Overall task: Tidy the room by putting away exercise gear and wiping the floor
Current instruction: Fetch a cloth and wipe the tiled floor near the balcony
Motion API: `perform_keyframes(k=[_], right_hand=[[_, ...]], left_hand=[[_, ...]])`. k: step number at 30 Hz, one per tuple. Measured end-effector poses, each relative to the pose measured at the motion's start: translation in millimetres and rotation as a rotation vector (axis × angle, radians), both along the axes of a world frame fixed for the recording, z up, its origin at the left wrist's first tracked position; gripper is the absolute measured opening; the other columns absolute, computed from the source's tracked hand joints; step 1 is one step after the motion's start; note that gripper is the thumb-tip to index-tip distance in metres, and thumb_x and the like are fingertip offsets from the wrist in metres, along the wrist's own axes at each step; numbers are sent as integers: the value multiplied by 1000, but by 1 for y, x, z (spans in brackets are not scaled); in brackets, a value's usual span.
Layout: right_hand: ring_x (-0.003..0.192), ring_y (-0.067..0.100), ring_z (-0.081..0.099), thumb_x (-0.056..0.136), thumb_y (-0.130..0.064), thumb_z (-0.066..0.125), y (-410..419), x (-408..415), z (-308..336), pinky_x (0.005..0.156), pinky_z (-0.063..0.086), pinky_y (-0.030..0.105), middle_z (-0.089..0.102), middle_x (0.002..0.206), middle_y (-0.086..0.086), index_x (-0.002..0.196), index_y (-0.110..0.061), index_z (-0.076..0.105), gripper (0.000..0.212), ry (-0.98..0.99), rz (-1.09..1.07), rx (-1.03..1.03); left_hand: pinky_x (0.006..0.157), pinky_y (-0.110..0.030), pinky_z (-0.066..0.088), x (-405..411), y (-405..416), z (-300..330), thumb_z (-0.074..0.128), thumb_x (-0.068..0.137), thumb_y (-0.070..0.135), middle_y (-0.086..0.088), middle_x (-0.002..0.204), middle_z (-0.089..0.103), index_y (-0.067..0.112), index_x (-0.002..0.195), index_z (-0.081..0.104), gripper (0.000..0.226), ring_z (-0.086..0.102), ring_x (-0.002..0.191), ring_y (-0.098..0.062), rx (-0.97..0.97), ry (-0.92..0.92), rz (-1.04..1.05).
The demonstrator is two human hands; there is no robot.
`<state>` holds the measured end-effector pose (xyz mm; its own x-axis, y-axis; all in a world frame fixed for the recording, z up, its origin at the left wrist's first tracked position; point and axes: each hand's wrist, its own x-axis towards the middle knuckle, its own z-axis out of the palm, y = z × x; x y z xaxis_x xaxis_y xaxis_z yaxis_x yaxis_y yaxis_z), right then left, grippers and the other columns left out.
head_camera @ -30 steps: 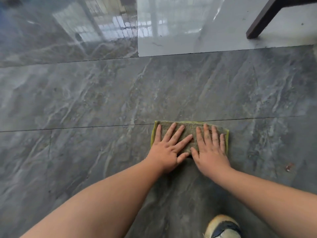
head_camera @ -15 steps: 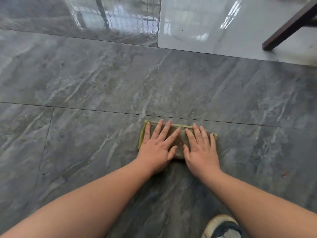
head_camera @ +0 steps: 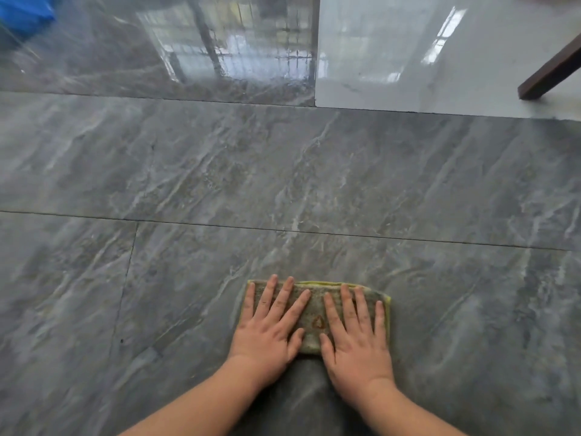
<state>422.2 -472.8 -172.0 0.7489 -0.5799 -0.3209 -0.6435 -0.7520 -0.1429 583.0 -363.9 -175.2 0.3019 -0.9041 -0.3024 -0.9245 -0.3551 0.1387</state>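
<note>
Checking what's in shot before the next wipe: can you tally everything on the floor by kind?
Cleaning cloth: 1
Hands pressing it: 2 (left, right)
Dark wooden furniture leg: 1
Blue object, unclear: 1
Total: 5

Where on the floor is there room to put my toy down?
Bare grey marble-look floor tile lies ahead of the green-edged grey cloth and on both sides. Both hands, left hand and right hand, cover the cloth. A dark wooden furniture leg stands far right; something blue far left.
</note>
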Motion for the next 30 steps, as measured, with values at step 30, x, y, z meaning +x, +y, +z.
perform_keyframes(k=[30], right_hand=[[151,17,-15,96,-58,13,-236,348,-2,118,-15,53,-13,165,-6,155,-38,-5,65,-22,-33,-51]], left_hand=[[120,-53,-7,341,-234,-7,18,96,57,5,165,-9,44,152,-9,63,-13,151,-18,-25,-67,106]])
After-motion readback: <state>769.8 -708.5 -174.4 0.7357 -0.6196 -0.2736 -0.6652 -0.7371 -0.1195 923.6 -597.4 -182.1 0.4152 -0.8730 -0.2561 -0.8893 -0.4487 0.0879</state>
